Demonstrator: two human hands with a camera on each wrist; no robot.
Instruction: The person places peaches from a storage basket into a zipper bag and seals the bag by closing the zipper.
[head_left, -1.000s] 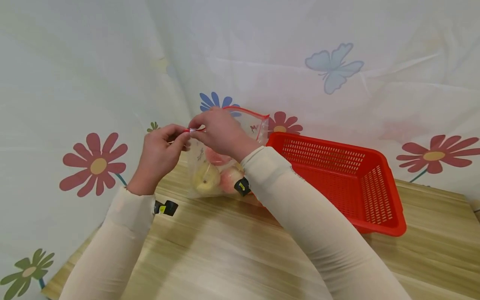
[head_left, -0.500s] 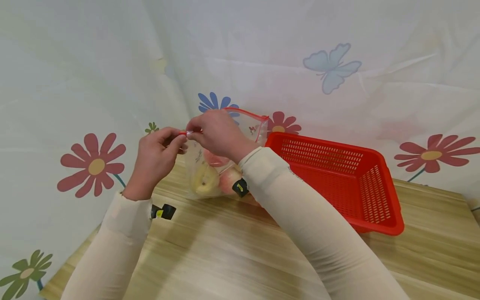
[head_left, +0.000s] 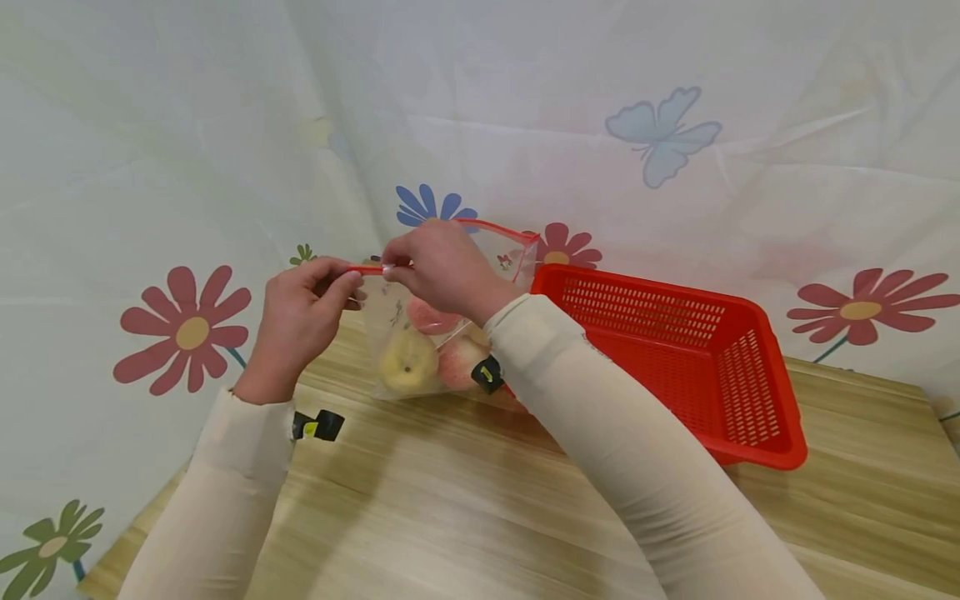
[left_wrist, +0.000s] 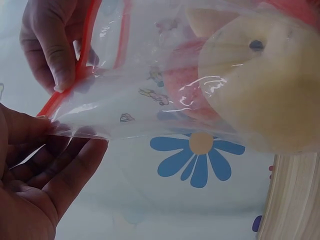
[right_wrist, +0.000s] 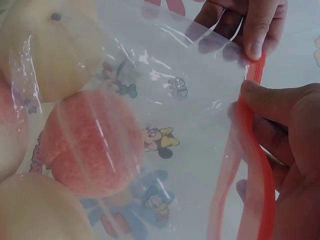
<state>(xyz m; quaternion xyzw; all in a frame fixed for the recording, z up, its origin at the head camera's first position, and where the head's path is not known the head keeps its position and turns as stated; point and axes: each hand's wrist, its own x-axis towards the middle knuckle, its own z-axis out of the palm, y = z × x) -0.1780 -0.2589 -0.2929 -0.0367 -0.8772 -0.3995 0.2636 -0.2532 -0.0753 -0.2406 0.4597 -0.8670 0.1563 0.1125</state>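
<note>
A clear zip-top bag [head_left: 381, 321] with a red zip strip [head_left: 498, 227] stands on the table, printed with small cartoon figures. Inside are pink peaches [right_wrist: 95, 145] and pale yellow fruits [head_left: 408, 360] with a dark spot, of unclear kind. My left hand [head_left: 300, 312] pinches the bag's top left corner between thumb and fingers. Beside it, my right hand [head_left: 446, 267] pinches the red strip a short way along. In the right wrist view the strip's two edges [right_wrist: 262, 200] stand apart below the right thumb. Part of the bag is hidden behind my right hand and forearm.
A red slotted plastic basket [head_left: 787, 417] sits right of the bag, with my right forearm passing over its near left side. Beneath lies a wood-grain table [head_left: 442, 500]. A flower-printed cloth [head_left: 525, 108] hangs behind it.
My left hand has moved left, away from the right hand, so more red strip shows between them. The right hand went slightly left, then back right along the strip. The basket stays put.
</note>
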